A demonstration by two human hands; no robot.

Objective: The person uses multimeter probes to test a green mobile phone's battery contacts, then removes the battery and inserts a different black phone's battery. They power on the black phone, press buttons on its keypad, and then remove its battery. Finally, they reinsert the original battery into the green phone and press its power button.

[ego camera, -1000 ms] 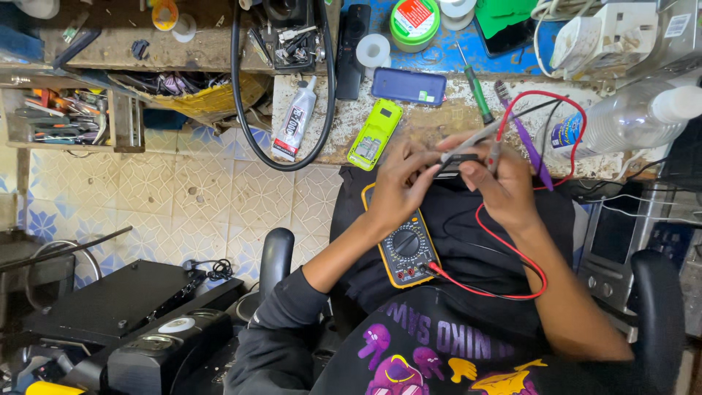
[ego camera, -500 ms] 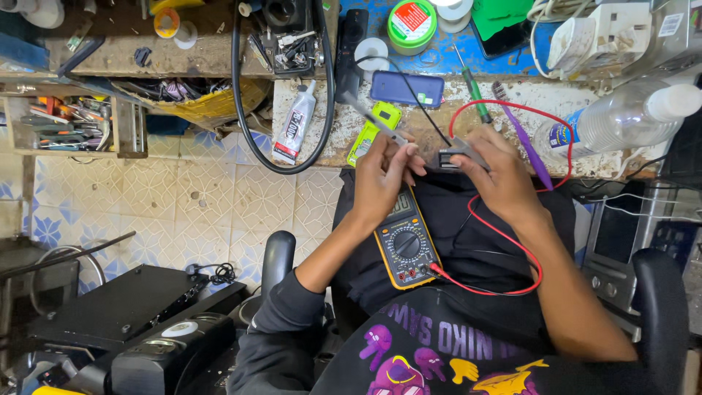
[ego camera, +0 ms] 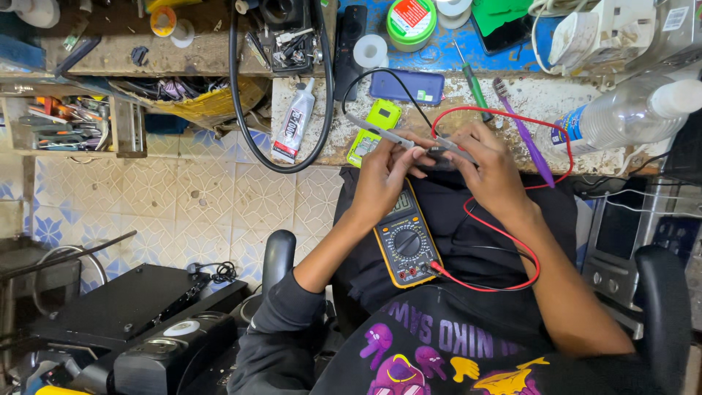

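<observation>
The person sat at the near edge of the bench (ego camera: 512,95) with a yellow multimeter (ego camera: 404,241) lying on the lap. The left hand (ego camera: 384,175) held a grey test probe (ego camera: 380,132), its fingers (ego camera: 417,153) closed around the stick like a pencil. The right hand (ego camera: 491,172) was curled shut around a small dark part (ego camera: 439,155) and seemed to hold the other probe too, but that was hard to see. Both hands met just past the bench's near edge, above the lap. A red wire (ego camera: 504,241) looped from the meter up around the right wrist, and a black wire (ego camera: 387,77) ran over the bench. It looked like the testing step: the probe tip was touching, or very near, the small part. The next move would likely need steady hands, so that the tip sat on the right spot while the eyes went down to the meter's screen. There was not much room. A green phone case (ego camera: 374,124) and a blue phone (ego camera: 406,86) lay just beyond the left hand. A purple toothbrush (ego camera: 521,128) and a green screwdriver (ego camera: 474,80) lay by the right hand, and a clear plastic bottle (ego camera: 621,117) lay near the bench's right end. A glue tube (ego camera: 292,128) lay to the left. The red wire could catch on the wrist.
</observation>
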